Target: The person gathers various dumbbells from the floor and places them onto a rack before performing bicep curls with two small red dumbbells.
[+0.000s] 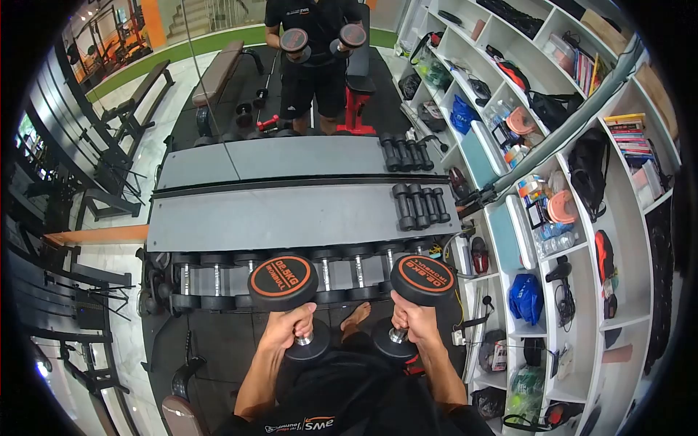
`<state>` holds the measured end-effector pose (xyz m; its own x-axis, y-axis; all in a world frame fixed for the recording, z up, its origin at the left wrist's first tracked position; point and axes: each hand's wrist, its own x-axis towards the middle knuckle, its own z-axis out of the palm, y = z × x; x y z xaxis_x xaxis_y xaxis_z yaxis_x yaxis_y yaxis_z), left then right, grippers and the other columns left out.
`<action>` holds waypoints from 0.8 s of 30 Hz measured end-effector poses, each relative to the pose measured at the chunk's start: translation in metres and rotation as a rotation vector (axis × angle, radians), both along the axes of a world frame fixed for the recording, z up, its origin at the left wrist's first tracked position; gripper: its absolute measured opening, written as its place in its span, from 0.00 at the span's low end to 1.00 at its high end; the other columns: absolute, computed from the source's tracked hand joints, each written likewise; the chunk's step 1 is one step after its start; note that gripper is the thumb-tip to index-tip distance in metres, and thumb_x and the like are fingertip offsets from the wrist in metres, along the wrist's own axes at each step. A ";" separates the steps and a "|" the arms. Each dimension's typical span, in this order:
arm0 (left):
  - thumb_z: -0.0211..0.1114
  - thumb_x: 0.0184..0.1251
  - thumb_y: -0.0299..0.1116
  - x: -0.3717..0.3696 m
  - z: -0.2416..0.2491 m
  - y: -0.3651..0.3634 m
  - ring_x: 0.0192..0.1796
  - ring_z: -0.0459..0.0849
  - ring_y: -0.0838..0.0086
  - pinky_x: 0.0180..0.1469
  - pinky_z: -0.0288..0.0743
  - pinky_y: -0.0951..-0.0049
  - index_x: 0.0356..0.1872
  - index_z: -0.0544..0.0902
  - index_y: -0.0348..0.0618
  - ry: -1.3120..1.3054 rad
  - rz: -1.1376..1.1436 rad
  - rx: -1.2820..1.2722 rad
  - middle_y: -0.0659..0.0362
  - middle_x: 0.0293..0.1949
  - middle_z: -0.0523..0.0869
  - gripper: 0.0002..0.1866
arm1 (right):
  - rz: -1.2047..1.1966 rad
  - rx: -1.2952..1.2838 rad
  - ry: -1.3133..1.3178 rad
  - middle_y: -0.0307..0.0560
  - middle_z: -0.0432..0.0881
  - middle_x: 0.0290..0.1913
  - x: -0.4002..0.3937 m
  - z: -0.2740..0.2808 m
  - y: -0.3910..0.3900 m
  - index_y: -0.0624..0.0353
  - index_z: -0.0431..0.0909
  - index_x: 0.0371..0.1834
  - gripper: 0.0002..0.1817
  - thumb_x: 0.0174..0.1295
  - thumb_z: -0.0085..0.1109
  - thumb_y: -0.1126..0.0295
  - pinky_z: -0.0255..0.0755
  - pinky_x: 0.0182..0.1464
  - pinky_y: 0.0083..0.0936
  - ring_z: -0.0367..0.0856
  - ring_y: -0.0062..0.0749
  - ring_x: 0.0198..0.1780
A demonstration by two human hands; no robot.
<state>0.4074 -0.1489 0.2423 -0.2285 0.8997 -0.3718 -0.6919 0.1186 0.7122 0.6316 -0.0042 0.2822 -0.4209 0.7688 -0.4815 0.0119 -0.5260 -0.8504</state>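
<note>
My left hand [289, 327] is wrapped round the metal handle of a black dumbbell [283, 282], whose end cap carries an orange ring and "02.5KG IRONBULL". A matching dumbbell [423, 279] is gripped in my right hand [416, 320]. Both are held upright in front of my torso, their marked ends up and their lower heads beneath my fists. Beyond them is a dumbbell rack [240, 218] with a grey top; several chrome-handled dumbbells [358, 272] lie in its lower row. Small black dumbbells [416, 206] stand side by side on the top's right end.
A mirror behind the rack reflects a person [313, 73] holding two dumbbells. White shelving [582, 283] with bags, books and bottles runs along the right. Gym machines [80, 341] stand at left, and a brown bench [182, 416] is at lower left. A bare foot [358, 315] shows below.
</note>
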 end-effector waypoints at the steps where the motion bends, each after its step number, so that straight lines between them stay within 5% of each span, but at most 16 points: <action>1: 0.61 0.65 0.25 0.002 0.000 0.009 0.11 0.62 0.78 0.17 0.62 0.72 0.20 0.65 0.46 0.009 0.010 -0.025 0.64 0.10 0.62 0.16 | -0.002 -0.016 -0.001 0.32 0.61 0.11 0.005 -0.001 0.011 0.53 0.66 0.16 0.20 0.66 0.60 0.69 0.60 0.17 0.22 0.59 0.18 0.11; 2: 0.61 0.65 0.25 0.006 0.000 0.018 0.10 0.62 0.78 0.16 0.62 0.73 0.21 0.65 0.46 0.009 0.031 -0.025 0.64 0.10 0.62 0.15 | -0.042 -0.070 0.075 0.33 0.63 0.12 0.013 -0.011 0.023 0.56 0.70 0.22 0.14 0.64 0.63 0.74 0.60 0.15 0.22 0.61 0.19 0.10; 9: 0.64 0.63 0.23 0.025 -0.010 0.076 0.10 0.62 0.78 0.14 0.62 0.73 0.30 0.69 0.42 0.031 0.162 -0.131 0.63 0.11 0.63 0.10 | -0.151 -0.094 0.042 0.34 0.63 0.12 0.056 -0.021 0.098 0.57 0.70 0.26 0.12 0.63 0.64 0.73 0.60 0.15 0.22 0.61 0.19 0.11; 24: 0.62 0.66 0.21 0.041 -0.023 0.155 0.11 0.64 0.79 0.15 0.64 0.75 0.30 0.69 0.42 0.065 0.202 -0.221 0.64 0.12 0.64 0.10 | -0.178 -0.067 -0.009 0.32 0.60 0.12 0.092 -0.050 0.200 0.54 0.67 0.21 0.14 0.62 0.61 0.72 0.58 0.14 0.22 0.58 0.18 0.10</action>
<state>0.4486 0.0060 0.2189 -0.4244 0.7325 -0.5322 -0.6708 0.1405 0.7282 0.7234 0.1960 0.2326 -0.2765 0.7968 -0.5372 -0.0785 -0.5759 -0.8138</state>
